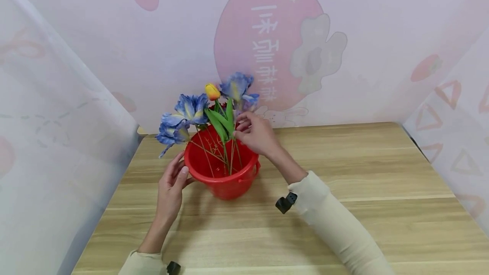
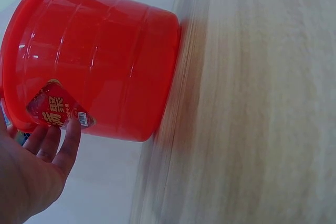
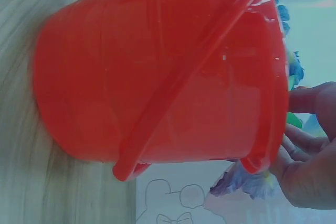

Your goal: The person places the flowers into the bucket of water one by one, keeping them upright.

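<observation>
A red bucket [image 1: 219, 190] stands upright on the table with artificial flowers leaning in it: large blue irises [image 1: 191, 108] at the left, another blue iris [image 1: 234, 86] at the back, and a yellow-orange tulip [image 1: 212, 91] with green leaves [image 1: 221, 123]. My left hand [image 1: 172, 186] is at the bucket's left side, its fingertips against the outer wall by a red label [image 2: 55, 103]. Over the right rim, my right hand [image 1: 257, 133] has thumb and fingers slightly parted beside the stems and leaves. The bucket's wall hides part of that contact in the right wrist view.
The wood-grain table [image 1: 344, 173] extends to the right and in front of the bucket. A pale printed backdrop [image 1: 183, 33] rises behind it, with similar panels at both sides. The bucket's handle [image 3: 184, 77] hangs slanted down its outer wall.
</observation>
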The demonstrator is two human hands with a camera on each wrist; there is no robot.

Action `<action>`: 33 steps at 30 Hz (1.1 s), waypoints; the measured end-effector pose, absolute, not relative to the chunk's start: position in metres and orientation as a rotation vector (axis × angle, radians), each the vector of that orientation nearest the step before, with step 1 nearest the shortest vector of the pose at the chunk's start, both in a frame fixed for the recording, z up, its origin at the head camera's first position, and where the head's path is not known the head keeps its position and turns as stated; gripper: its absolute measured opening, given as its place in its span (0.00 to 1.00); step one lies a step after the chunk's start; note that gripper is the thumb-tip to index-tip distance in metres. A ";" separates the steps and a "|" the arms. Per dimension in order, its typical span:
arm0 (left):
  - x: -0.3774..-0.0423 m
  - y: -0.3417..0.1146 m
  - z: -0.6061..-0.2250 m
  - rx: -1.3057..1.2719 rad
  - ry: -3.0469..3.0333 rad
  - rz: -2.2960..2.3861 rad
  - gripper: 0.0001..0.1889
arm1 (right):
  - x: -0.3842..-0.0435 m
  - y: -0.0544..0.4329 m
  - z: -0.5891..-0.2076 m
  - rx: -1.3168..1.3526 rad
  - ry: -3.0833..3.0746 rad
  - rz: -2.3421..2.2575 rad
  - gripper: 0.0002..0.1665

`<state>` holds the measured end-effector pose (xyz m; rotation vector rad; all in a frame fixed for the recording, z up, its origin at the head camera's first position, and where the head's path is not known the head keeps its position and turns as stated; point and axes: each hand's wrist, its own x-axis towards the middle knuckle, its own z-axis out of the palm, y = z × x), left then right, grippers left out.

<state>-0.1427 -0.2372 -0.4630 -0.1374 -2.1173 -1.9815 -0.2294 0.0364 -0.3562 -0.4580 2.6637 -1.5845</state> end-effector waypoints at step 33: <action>-0.143 -0.236 -0.463 -0.123 -2.117 -1.981 0.26 | -0.199 0.093 -0.364 -0.410 2.485 -1.824 0.24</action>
